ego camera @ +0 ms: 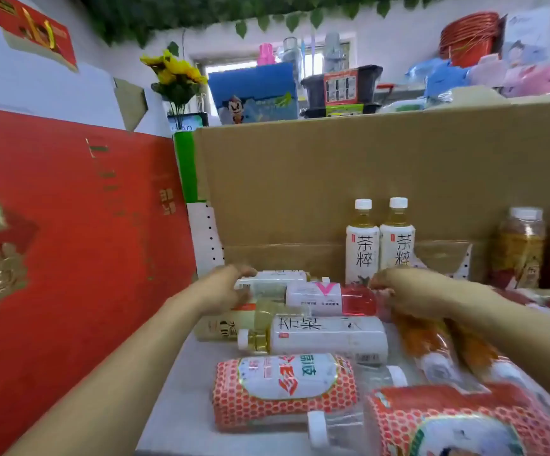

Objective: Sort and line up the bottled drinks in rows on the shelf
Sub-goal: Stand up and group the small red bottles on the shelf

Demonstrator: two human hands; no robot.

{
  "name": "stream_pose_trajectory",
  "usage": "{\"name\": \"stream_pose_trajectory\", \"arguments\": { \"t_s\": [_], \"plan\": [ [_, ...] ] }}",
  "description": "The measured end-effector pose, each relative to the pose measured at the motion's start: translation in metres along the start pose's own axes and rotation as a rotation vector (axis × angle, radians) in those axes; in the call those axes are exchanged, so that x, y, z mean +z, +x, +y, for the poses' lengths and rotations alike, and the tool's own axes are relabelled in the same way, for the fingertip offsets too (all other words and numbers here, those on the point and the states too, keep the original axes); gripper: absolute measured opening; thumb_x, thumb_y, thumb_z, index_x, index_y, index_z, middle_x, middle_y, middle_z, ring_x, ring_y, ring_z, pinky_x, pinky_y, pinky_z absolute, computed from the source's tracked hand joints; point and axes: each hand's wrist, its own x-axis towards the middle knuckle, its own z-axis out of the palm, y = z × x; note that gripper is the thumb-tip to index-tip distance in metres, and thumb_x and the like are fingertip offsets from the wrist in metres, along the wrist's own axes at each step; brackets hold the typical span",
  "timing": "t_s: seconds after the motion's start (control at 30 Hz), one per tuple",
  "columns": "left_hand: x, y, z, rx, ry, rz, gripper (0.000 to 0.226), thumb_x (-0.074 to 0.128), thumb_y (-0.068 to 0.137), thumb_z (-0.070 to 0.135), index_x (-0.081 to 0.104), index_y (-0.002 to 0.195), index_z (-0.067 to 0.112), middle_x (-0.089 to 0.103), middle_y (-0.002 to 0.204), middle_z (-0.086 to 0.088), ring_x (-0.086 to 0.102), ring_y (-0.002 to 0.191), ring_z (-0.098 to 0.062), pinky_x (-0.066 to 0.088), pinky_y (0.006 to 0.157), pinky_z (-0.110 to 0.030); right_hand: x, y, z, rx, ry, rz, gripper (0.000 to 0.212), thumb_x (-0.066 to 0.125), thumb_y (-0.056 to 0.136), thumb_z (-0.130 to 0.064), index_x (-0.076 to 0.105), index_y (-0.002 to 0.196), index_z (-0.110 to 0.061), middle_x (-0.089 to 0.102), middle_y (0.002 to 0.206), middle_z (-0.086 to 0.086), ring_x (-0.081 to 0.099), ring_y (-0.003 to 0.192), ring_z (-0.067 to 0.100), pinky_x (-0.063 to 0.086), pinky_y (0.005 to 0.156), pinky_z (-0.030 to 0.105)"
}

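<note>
- Shelf [181,419]: pale surface, backed by a cardboard wall [300,179], flanked on the left by a red carton [69,241]
- Upright tea bottles [362,245]: two, white-labelled, touching side by side against the cardboard wall; start of a row
- Amber bottles [518,248]: upright, far right, apart from the tea pair
- Lying stock, unsorted: pale lying bottle [273,279] at the back; pink-labelled bottle [329,297] just in front; lying tea bottle [326,337] nearer; orange-netted bottles [283,390] nearest
- Left hand [227,286]: on the base end of the pale lying bottle, fingers over its top, thumb on the near side; judged a grip, though blurred
- Right hand [395,291]: beside the red end of the pink-labelled bottle, fingers curled downward; whether they pinch anything cannot be told
- Step in hand: picking lying bottles from the rear of the heap; sorting barely begun
- Next move calls for: lifting the pale lying bottle clear, turning it cap-up, standing it with like bottles without toppling the tea pair
</note>
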Motion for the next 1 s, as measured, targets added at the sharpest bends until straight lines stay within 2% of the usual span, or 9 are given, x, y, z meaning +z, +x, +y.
{"name": "stream_pose_trajectory", "arguments": {
  "t_s": [0.17, 0.3, 0.4, 0.5, 0.57, 0.63, 0.7, 0.87, 1.0],
  "plan": [
    [0.012, 0.05, 0.004, 0.014, 0.013, -0.098, 0.058, 0.063, 0.094, 0.025, 0.041, 0.148, 0.026, 0.044, 0.152, 0.002, 0.045, 0.136, -0.019, 0.035, 0.114, -0.038, 0.008, 0.021, 0.002, 0.068, -0.18, -0.111, 0.041, 0.061, 0.09, -0.048, 0.059, 0.126, -0.027, 0.061, 0.12, 0.0, 0.059, 0.105, 0.02, 0.046, 0.086, 0.027],
    [0.028, 0.075, 0.005, 0.051, 0.054, -0.11, 0.067, 0.068, 0.09, 0.03, 0.039, 0.149, 0.025, 0.044, 0.149, 0.001, 0.045, 0.132, -0.018, 0.036, 0.113, -0.039, 0.018, 0.035, 0.004, 0.031, -0.298, -0.071, 0.055, 0.064, 0.087, -0.05, 0.053, 0.135, -0.026, 0.055, 0.129, 0.005, 0.053, 0.117, 0.025, 0.043, 0.1, 0.034],
    [0.037, 0.085, 0.01, 0.122, 0.356, -0.09, 0.07, 0.071, 0.087, 0.03, 0.04, 0.148, 0.02, 0.043, 0.149, -0.006, 0.042, 0.134, -0.025, 0.038, 0.11, -0.041, 0.023, 0.041, 0.008, 0.003, -0.345, -0.077, 0.059, 0.071, 0.082, -0.046, 0.053, 0.134, -0.025, 0.056, 0.131, 0.004, 0.051, 0.119, 0.024, 0.041, 0.104, 0.034],
    [0.041, 0.088, 0.021, 0.222, 0.742, -0.037, 0.059, 0.071, 0.086, 0.022, 0.045, 0.139, 0.014, 0.051, 0.134, -0.009, 0.05, 0.119, -0.027, 0.05, 0.094, -0.041, 0.023, 0.042, 0.01, -0.048, -0.4, -0.039, 0.054, 0.069, 0.08, -0.055, 0.057, 0.125, -0.026, 0.059, 0.125, 0.001, 0.052, 0.112, 0.021, 0.04, 0.1, 0.031],
    [0.039, 0.089, 0.026, 0.237, 0.82, -0.04, 0.059, 0.074, 0.084, 0.028, 0.048, 0.134, 0.012, 0.054, 0.128, -0.008, 0.053, 0.115, -0.026, 0.05, 0.088, -0.038, 0.02, 0.042, 0.011, -0.055, -0.394, -0.007, 0.055, 0.066, 0.078, -0.062, 0.059, 0.12, -0.028, 0.058, 0.119, -0.001, 0.051, 0.108, 0.02, 0.04, 0.094, 0.03],
    [0.037, 0.088, 0.031, 0.243, 0.831, -0.044, 0.057, 0.074, 0.083, 0.035, 0.051, 0.13, 0.012, 0.055, 0.125, -0.007, 0.055, 0.112, -0.025, 0.049, 0.084, -0.037, 0.01, 0.037, 0.01, -0.042, -0.32, 0.007, 0.052, 0.066, 0.077, -0.063, 0.058, 0.117, -0.03, 0.055, 0.11, -0.004, 0.051, 0.101, 0.018, 0.042, 0.084, 0.029],
    [0.038, 0.087, 0.03, 0.248, 0.841, -0.011, 0.054, 0.072, 0.083, 0.04, 0.053, 0.127, 0.014, 0.056, 0.124, -0.006, 0.056, 0.109, -0.024, 0.049, 0.081, -0.037, -0.003, 0.031, 0.011, -0.054, -0.191, 0.018, 0.041, 0.069, 0.078, -0.051, 0.057, 0.111, -0.03, 0.057, 0.102, -0.008, 0.054, 0.092, 0.014, 0.045, 0.074, 0.026],
    [0.035, 0.079, 0.014, 0.204, 0.682, 0.126, 0.07, 0.061, 0.076, 0.073, 0.054, 0.122, 0.021, 0.056, 0.117, 0.001, 0.056, 0.104, -0.021, 0.045, 0.078, -0.035, -0.033, 0.023, 0.011, -0.1, 0.163, 0.051, 0.024, 0.077, 0.078, -0.032, 0.064, 0.096, -0.022, 0.065, 0.086, -0.006, 0.06, 0.075, 0.003, 0.05, 0.065, 0.02],
    [0.028, 0.07, 0.002, 0.088, 0.243, 0.283, 0.064, 0.079, 0.068, 0.052, 0.053, 0.121, 0.025, 0.058, 0.112, 0.007, 0.057, 0.099, -0.014, 0.047, 0.076, -0.032, -0.048, 0.032, 0.006, -0.147, 0.353, 0.145, 0.015, 0.079, 0.076, -0.029, 0.069, 0.088, -0.024, 0.068, 0.076, -0.007, 0.061, 0.066, 0.001, 0.046, 0.056, 0.018]
  ]
}}
